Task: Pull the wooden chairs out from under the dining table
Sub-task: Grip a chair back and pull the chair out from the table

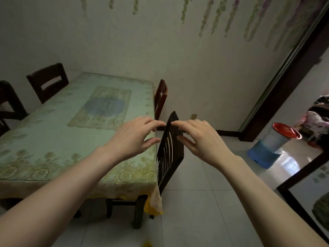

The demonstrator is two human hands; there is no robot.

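Near chair [169,150] tucked at the surface's [71,139] right edge by its front right corner, backrest tall axis upright, seat facing in under the top. Solid wood: stiff, likely heavy, scrapes on tile floor. Best hold: top rail. Left hand [131,138] and right hand [201,139] grip spread, fingertips just touching rail

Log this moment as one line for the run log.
left hand: open, at top rail | right hand: open, at top rail | slatted chair: tucked against dining table | grip: not closed
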